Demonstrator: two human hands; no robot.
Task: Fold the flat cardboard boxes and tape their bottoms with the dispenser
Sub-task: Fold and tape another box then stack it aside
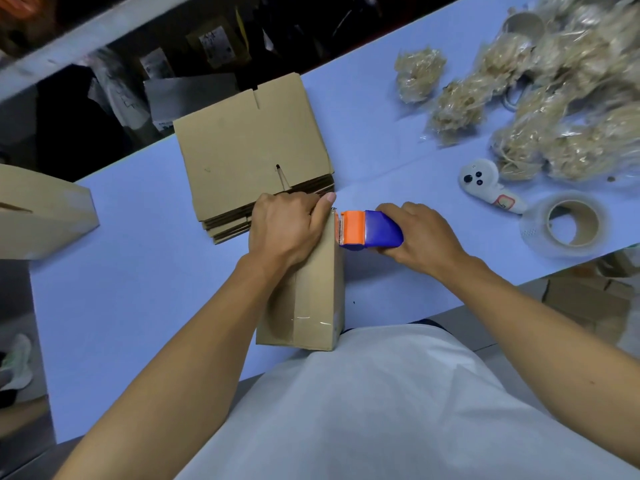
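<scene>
A folded cardboard box (pixel 313 299) stands on the blue table in front of me, with clear tape running along its upper face. My left hand (pixel 287 230) grips the box's far end, thumb over the edge. My right hand (pixel 420 233) holds the blue and orange tape dispenser (pixel 369 230), whose orange head touches the box's far right corner. A stack of flat cardboard boxes (pixel 252 157) lies just beyond the box.
A spare roll of clear tape (pixel 564 223) and a white handheld device (pixel 485 185) lie at right. Bags of straw-like filler (pixel 540 98) cover the far right. Another cardboard box (pixel 41 213) sits at the left edge. Dark shelves run behind the blue table (pixel 138 271).
</scene>
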